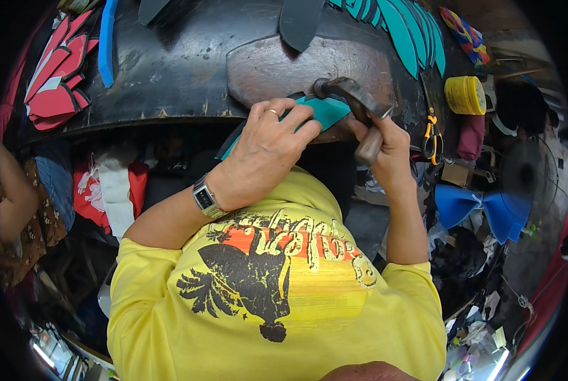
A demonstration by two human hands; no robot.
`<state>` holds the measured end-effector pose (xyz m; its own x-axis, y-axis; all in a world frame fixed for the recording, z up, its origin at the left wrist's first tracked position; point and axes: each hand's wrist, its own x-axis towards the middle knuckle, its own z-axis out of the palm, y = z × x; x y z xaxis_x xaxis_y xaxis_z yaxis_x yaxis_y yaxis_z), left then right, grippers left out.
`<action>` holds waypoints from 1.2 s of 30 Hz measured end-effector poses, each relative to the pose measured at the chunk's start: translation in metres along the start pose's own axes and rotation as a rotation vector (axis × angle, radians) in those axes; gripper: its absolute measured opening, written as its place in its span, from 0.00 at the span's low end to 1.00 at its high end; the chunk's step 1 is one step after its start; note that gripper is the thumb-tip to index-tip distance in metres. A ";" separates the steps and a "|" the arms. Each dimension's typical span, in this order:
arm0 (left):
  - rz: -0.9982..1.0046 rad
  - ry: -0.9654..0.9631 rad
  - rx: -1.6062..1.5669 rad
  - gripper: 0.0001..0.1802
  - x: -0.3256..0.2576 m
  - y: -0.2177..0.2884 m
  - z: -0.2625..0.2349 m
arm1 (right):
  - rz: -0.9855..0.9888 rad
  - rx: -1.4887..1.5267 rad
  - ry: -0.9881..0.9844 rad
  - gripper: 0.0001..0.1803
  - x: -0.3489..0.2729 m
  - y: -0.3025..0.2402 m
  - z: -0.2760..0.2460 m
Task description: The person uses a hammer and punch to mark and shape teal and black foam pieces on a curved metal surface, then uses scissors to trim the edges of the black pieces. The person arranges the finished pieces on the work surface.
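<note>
My left hand, with a ring and a wristwatch, is closed over a long teal piece with black along its edge. Its fingers pin the piece at the near edge of a worn brown board. In my right hand is a hammer, gripped by its short wooden handle. The dark metal head hovers over or rests on the teal piece's right part; I cannot tell which. My left hand hides the middle of the piece, while its tail shows below the wrist side.
Red pieces and a blue strip lie left on the black table. Far right are stacked teal pieces, orange-handled scissors and a yellow tub. Another person's arm shows at the left.
</note>
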<state>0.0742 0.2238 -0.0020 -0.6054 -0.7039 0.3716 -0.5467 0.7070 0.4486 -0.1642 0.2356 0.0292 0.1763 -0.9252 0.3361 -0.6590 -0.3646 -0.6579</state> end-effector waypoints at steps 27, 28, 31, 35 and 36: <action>-0.043 -0.124 -0.296 0.13 0.027 -0.019 -0.046 | 0.375 0.146 0.260 0.21 -0.027 0.023 -0.024; 0.043 0.011 -0.306 0.12 0.032 -0.024 -0.052 | 0.412 0.426 0.284 0.24 -0.029 0.020 -0.027; 0.010 -0.096 -0.463 0.18 0.040 -0.038 -0.064 | 0.308 0.354 0.409 0.27 -0.030 0.013 -0.024; -0.002 -0.146 -0.254 0.18 0.053 -0.050 -0.033 | -0.018 0.044 0.311 0.26 -0.027 0.012 -0.014; 0.014 -0.150 -0.217 0.17 0.052 -0.054 -0.028 | -0.015 -0.077 0.187 0.24 -0.025 0.014 -0.011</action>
<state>0.0882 0.1474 0.0158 -0.7001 -0.6646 0.2611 -0.4104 0.6738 0.6144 -0.1859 0.2549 0.0189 0.0521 -0.8812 0.4698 -0.7123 -0.3626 -0.6010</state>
